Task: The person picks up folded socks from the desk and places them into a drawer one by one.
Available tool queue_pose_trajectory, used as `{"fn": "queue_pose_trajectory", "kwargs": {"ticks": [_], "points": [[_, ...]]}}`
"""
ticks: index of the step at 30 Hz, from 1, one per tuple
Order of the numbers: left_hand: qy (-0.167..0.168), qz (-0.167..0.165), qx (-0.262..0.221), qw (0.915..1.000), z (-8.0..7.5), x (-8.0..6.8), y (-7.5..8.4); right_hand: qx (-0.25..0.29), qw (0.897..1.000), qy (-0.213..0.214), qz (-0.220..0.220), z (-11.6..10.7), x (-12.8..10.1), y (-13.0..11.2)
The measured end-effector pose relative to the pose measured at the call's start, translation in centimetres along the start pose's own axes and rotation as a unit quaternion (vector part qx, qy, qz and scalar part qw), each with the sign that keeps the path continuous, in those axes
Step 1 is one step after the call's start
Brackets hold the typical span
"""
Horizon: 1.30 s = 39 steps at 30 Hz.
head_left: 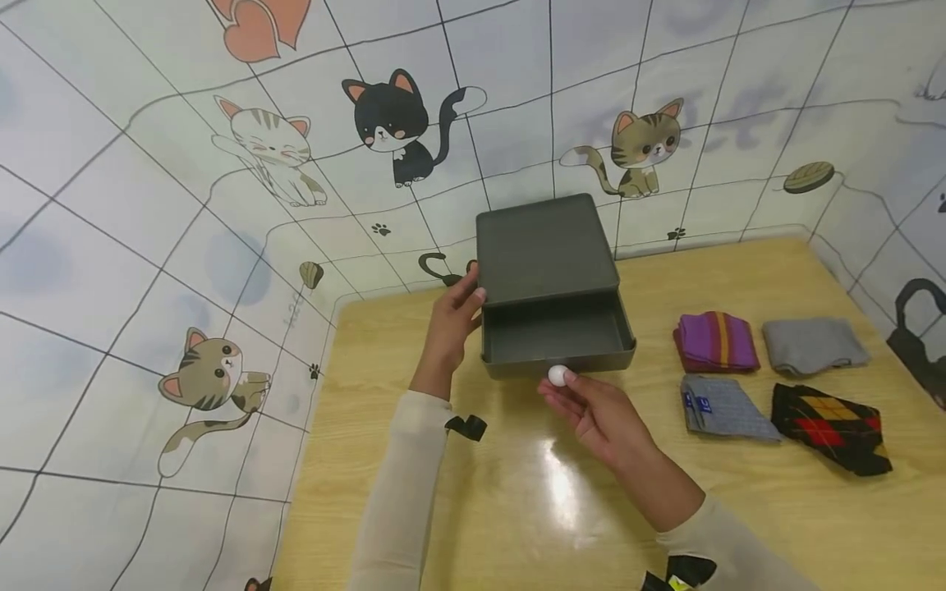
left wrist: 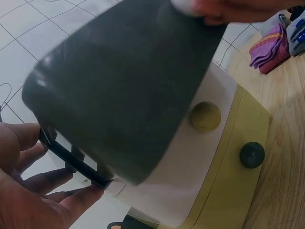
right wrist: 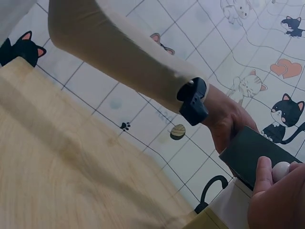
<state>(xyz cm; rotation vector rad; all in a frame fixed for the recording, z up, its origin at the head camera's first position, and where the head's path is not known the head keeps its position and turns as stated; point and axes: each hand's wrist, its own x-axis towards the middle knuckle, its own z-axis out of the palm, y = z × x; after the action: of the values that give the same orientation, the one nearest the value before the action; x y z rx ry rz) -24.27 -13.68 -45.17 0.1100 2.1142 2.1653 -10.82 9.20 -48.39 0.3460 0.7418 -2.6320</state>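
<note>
Drawer knob [head_left: 557,375], small, round and white, pinched at the tips of the right hand [head_left: 602,414], fingers [head_left: 563,394] curled round it from below, at the middle of the drawer's front edge. Seen again from the right wrist as a pale ball [right wrist: 281,171] tucked behind the thumb. Drawer [head_left: 556,338] itself dark grey, pulled out toward the person and showing a bare grey floor. Above it the dark grey box [head_left: 543,249], flat-topped, standing near the back of the desk [head_left: 739,509]. Left hand [head_left: 451,328] set against the box's left side, thumb on the edge of the top and fingers [left wrist: 76,198] lying along the side wall, clasping the box, as the left wrist view shows from close by. Cream sleeves on both forearms, a black strap at each wrist. Further right on the light wooden desk, well apart from the box, four folded pairs of socks in two rows: purple striped socks [head_left: 715,341] and plain grey socks [head_left: 813,345] behind, grey checked socks [head_left: 724,406] and black argyle socks [head_left: 831,427] in front. All round the desk, a pale tiled wall [head_left: 148,246] with cartoon cats, paw prints and hearts.
</note>
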Motion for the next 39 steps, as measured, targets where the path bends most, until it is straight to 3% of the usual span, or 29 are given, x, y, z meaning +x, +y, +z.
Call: {"fn": "queue_pose_trajectory", "kwargs": {"ticks": [8,16,21,24,25,26,27,28,30,32,33,36,37,39], "points": [[0.007,-0.005,-0.004,1.0000,0.1,0.1,0.0,0.000,0.999,-0.035,-0.001,-0.9,-1.9,0.7],[0.017,-0.008,-0.008,0.9998,0.2,0.3,0.4,-0.017,0.995,-0.101,-0.014,-1.8,-1.9,0.7],[0.016,-0.008,-0.005,0.9998,0.2,0.2,0.2,-0.104,0.986,-0.127,-0.036,-4.3,-2.2,-0.9],[0.015,-0.006,-0.005,0.9999,0.2,0.1,0.1,-0.226,0.966,-0.086,-0.097,-6.3,-2.5,-2.8],[0.014,-0.005,-0.005,0.9999,0.2,0.1,0.1,-0.276,0.951,-0.063,-0.122,-7.0,-2.6,-3.6],[0.013,-0.004,-0.006,0.9999,0.2,0.1,0.1,-0.349,0.925,-0.037,-0.145,-7.7,-2.8,-4.4],[0.013,-0.003,-0.006,0.9999,0.1,0.0,0.1,-0.430,0.886,-0.008,-0.170,-8.3,-2.9,-5.2],[0.012,-0.003,-0.006,0.9999,0.1,0.0,0.1,-0.508,0.839,0.023,-0.194,-8.9,-3.1,-6.1],[0.013,-0.004,-0.008,0.9999,0.1,0.0,0.2,-0.634,0.735,0.087,-0.225,-9.9,-3.3,-7.6],[0.015,-0.005,-0.010,0.9998,0.1,0.0,0.2,-0.732,0.621,0.133,-0.247,-10.9,-3.4,-9.1],[0.016,-0.006,-0.011,0.9998,0.1,0.0,0.2,-0.759,0.581,0.148,-0.252,-11.5,-3.3,-9.7],[0.017,-0.009,-0.014,0.9997,0.0,0.0,0.3,-0.813,0.503,0.154,-0.249,-13.3,-3.0,-11.4],[0.017,-0.009,-0.014,0.9997,0.0,0.1,0.2,-0.827,0.483,0.151,-0.244,-13.9,-3.0,-11.9],[0.016,-0.009,-0.016,0.9997,0.0,0.1,0.2,-0.848,0.461,0.147,-0.218,-14.9,-2.9,-12.5]]}}
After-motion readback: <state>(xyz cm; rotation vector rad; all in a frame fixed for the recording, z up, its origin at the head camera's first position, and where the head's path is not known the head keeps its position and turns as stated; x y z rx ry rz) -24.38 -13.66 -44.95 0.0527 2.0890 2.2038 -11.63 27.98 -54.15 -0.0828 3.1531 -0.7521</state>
